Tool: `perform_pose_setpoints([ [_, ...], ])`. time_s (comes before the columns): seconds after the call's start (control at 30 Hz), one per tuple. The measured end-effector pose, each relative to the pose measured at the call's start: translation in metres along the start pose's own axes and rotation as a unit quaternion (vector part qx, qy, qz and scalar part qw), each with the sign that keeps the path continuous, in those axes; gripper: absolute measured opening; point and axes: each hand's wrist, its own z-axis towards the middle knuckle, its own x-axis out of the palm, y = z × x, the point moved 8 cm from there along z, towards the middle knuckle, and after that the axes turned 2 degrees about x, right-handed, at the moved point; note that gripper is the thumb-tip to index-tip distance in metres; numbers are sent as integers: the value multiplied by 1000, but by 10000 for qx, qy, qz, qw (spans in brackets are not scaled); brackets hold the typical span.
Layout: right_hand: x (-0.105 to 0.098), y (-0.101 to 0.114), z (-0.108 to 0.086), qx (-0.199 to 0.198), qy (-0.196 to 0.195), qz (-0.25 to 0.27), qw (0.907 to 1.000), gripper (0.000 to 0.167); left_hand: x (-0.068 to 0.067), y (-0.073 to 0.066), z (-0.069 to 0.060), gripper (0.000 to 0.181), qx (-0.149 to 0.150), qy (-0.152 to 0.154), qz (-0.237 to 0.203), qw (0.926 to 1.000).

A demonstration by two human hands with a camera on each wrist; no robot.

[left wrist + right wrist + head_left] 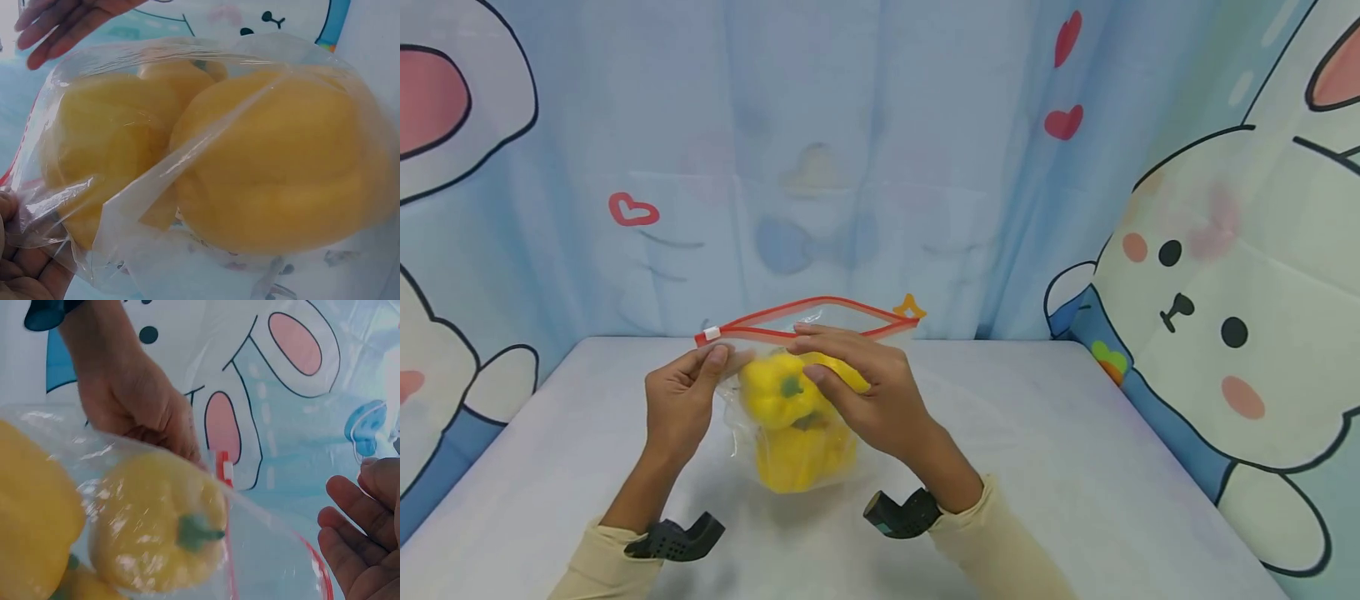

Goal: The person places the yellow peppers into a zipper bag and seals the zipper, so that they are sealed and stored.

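A clear zip bag (737, 437) with a red zip edge (823, 299) holds yellow bell peppers (775, 392) with green stems. The bag's mouth gapes, and the white slider (712, 332) sits at its left end. My left hand (679, 408) pinches the bag's upper left edge, just below the slider. My right hand (883, 396) is in front of the bag's upper right side, fingers extended toward the mouth. In the right wrist view its fingers (353, 531) look apart from the plastic and hold nothing. The left wrist view shows two large peppers (269, 162) with another behind them.
A white-covered table (1037, 450) lies beneath the bag. Behind it hangs a light blue curtain (925, 108) with cartoon animals and hearts. Each wrist wears a black camera mount (677, 537).
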Motion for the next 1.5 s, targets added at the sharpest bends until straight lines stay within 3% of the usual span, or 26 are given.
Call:
perform_pose_setpoints([
  [0.2,25,1,21,-79,468,181,9987,36,-1,-2,0,26,73,-75,88,9999],
  [0.4,39,-6,37,-155,733,18,9972,37,3,-4,-1,22,267,76,-290,9992],
  [0.6,51,-26,49,270,1097,-294,9932,40,5,-10,-2,22,487,68,-365,9981],
  [0.77,63,-36,52,655,1475,-301,9864,39,8,-14,-3,23,721,149,-804,9940],
  [1.03,65,-42,54,959,1631,-283,9815,27,14,-22,-5,25,1026,280,-653,9922],
  [1.3,61,-45,53,907,1550,-125,9837,20,16,-24,-5,26,1017,360,-468,9931],
  [1.5,59,-44,54,768,1469,-12,9862,15,10,-33,-2,17,1328,278,-305,9903],
])
